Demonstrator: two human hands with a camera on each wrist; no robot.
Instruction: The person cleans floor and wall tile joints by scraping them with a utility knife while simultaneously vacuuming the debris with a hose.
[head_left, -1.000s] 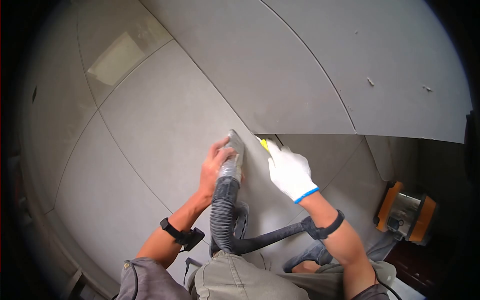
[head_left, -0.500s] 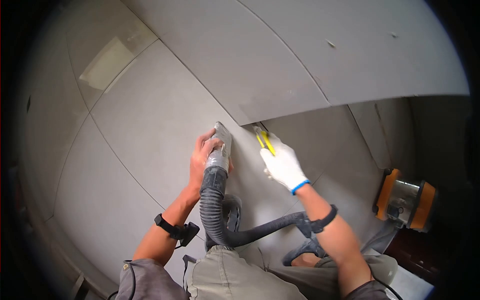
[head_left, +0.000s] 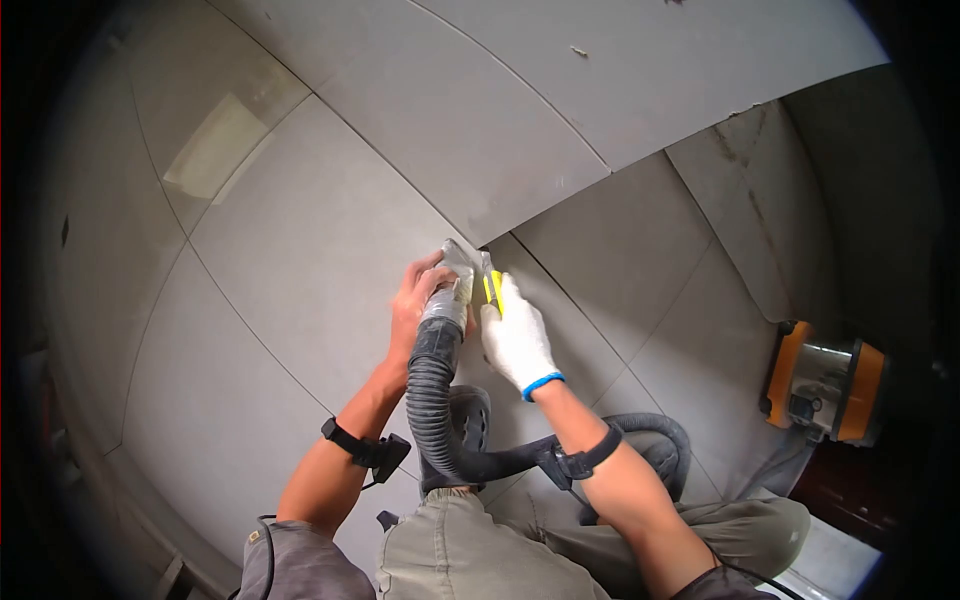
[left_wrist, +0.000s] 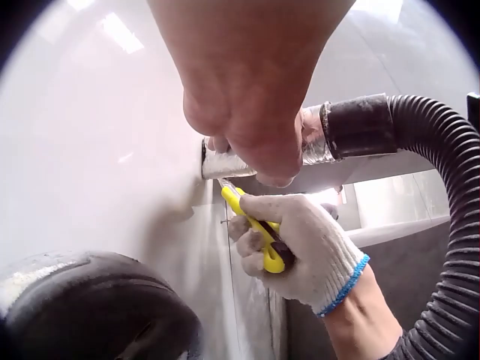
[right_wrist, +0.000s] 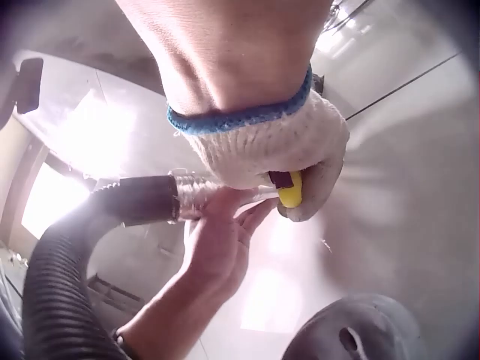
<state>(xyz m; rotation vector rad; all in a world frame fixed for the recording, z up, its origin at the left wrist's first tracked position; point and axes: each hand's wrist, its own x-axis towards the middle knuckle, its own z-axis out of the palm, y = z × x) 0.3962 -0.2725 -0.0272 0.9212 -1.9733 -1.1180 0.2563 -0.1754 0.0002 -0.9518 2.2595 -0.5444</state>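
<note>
My bare left hand (head_left: 408, 300) grips a flattened, tape-wrapped vacuum nozzle (head_left: 446, 303) against the light grey floor tiles. A black ribbed hose (head_left: 430, 395) runs back from it and bends past my legs. In my right hand (head_left: 520, 340), under a white knit glove with a blue cuff, is a yellow utility knife (head_left: 493, 287). Its blade tip points at a tile joint close beside the nozzle mouth. The left wrist view shows the gloved fingers wrapped around the knife handle (left_wrist: 234, 201). From the right wrist, only the handle's end (right_wrist: 290, 193) shows; the blade is hidden.
A grey panelled surface (head_left: 480, 130) ends in a corner just beyond the knife. An orange and silver vacuum cleaner (head_left: 825, 385) stands at the right. Dark shoes (head_left: 468, 425) are near the hose. A paler patch (head_left: 215, 145) shows on the tiles at far left.
My right hand has moved left with the utility knife, from under the panelled surface's edge to beside the nozzle. The left hand keeps its hold while the head view shifts.
</note>
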